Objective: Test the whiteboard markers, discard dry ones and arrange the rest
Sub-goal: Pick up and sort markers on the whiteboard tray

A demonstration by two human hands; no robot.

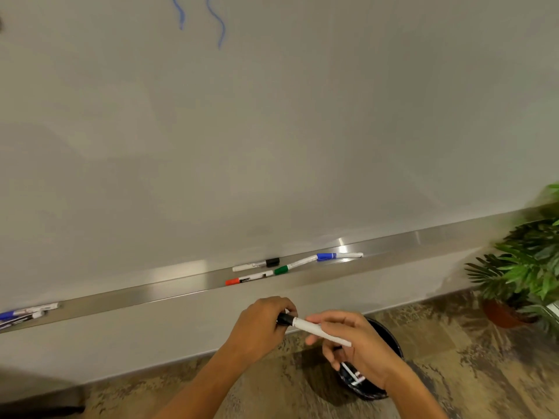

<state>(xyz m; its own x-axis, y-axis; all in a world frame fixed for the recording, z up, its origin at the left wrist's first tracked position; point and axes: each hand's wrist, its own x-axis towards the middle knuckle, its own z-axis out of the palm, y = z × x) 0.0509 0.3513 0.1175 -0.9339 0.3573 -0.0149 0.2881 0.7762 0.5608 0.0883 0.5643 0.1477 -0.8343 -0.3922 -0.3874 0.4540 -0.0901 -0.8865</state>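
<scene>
In the lower middle of the frame the left hand [263, 323] is curling its fingers [282, 306] round the black cap [285, 319] of a white marker [320, 330], while the right hand [357, 343] is pinching the white barrel between thumb and fingertips. The marker is lying nearly level between the two hands, directly above a black bin [390, 337] standing on the floor at the lower right.

Both hands are gripping firmly; neither is hanging loose. Whether the cap is coming off or going back on is hard to say, as the joint is partly covered by the left fingers.

To do this well, the pull or push should be running straight along the barrel, without twisting sideways, and the right hand should be holding well back from the tip to avoid ink on the skin.

Above the hands, on the metal tray [151, 293] under the whiteboard [272, 131], a black marker [255, 264], a red marker [249, 279], a green marker [295, 264] and a blue marker [338, 256] are lying untidily. More markers [24, 313] are lying at the far left of the tray. Blue squiggles [217, 22] are showing at the upper left. A potted plant [520, 267] is standing at the right edge
</scene>
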